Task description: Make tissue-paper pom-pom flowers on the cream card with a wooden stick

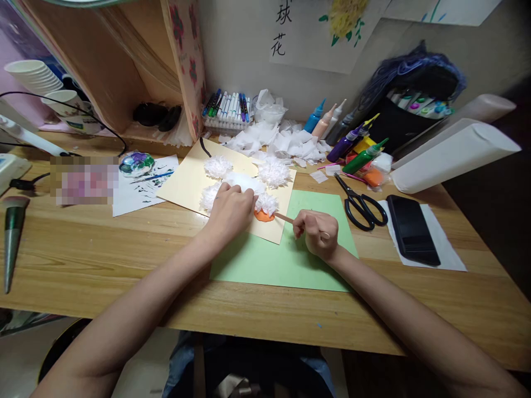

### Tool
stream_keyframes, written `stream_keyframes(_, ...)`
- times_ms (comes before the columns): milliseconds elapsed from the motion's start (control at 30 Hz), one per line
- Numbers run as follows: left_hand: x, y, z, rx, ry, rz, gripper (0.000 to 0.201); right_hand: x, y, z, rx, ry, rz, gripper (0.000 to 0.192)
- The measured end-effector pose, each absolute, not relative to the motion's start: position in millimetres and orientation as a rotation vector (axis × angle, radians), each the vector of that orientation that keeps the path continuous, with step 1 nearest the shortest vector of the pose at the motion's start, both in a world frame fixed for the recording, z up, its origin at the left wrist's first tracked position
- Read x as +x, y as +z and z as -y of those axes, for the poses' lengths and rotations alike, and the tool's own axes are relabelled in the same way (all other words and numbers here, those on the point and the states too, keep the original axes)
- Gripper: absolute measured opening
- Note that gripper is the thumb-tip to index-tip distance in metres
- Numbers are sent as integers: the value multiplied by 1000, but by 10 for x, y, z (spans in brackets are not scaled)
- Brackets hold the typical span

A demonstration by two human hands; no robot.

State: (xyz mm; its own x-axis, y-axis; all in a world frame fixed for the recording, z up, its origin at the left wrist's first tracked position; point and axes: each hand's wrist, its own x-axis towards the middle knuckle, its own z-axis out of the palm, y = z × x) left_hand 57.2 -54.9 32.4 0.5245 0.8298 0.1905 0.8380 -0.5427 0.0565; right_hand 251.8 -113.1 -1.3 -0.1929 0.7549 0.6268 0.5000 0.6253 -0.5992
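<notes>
A cream sheet of paper (186, 190) carries fluffy white tufts of crumpled paper (274, 172) around a pale, smooth middle. At its lower edge sits a flat orange piece (264, 215), apparently modelling clay. My left hand (234, 207) rests on this paper picture with fingers bent down by the lower tufts; whatever is under the fingertips is hidden. My right hand (317, 229) is closed around a thin wooden stick (284, 218). The far end of the stick meets the right side of the orange piece. Beneath the cream sheet lies green paper (274, 265).
Black scissors (360, 204) and a phone (412, 229) lie at the right. Behind are torn white paper scraps (286, 141), several paint bottles (360, 160) and a box of markers (228, 110). A paint palette (136, 164) and large brush (14, 237) lie left.
</notes>
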Motion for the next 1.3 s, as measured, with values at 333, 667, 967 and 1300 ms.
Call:
stream_keyframes(333,590,319,563,-2678,-252,1461,35,2357,181,960,-1332,603,1620,57)
stream_keyframes(667,576,330,561,-2692,-270,1463,35,2438,501,770,-1348,1004,1517,55)
stream_keyframes(967,569,394,575,-2695,-190,1520,37,2668,202,982,-1185,1081,1211,52)
stream_keyframes(1300,566,394,578,-2691,-196,1515,37,2555,120,1045,-1220,950,1399,51)
